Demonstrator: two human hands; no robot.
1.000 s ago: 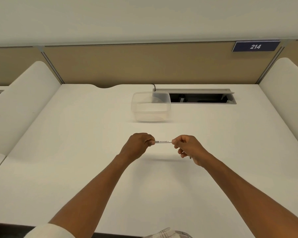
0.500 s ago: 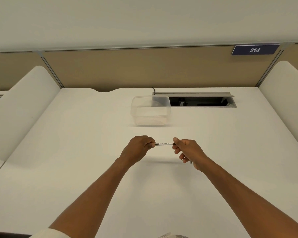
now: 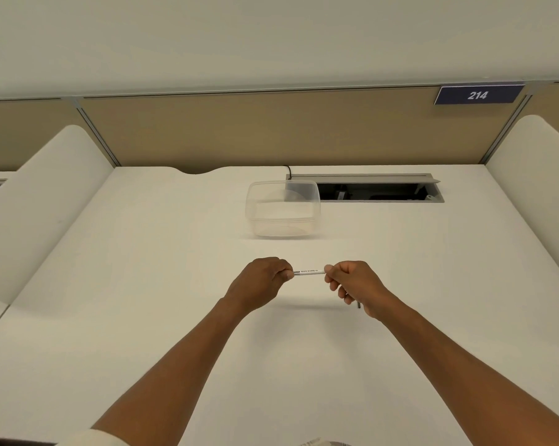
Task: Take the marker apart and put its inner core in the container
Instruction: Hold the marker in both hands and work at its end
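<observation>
A thin white whiteboard marker (image 3: 308, 272) with black print lies level in the air between my two hands, above the white desk (image 3: 143, 284). My left hand (image 3: 262, 283) is closed around its left end. My right hand (image 3: 352, 284) pinches its right end, and a small dark piece (image 3: 358, 304) pokes out below that hand's palm. Both ends of the marker are hidden inside the fingers. A clear plastic container (image 3: 283, 208), open and with nothing in it, stands on the desk beyond the hands.
An open cable slot (image 3: 377, 191) with a grey frame runs along the back of the desk, just right of the container, with a black cable (image 3: 289, 172) at its left end. White side dividers and a tan back panel enclose the desk.
The right hand's fingers had loosened half a second ago, showing the marker's dark right end; now they are closed over that end again. The view has shifted slightly.
</observation>
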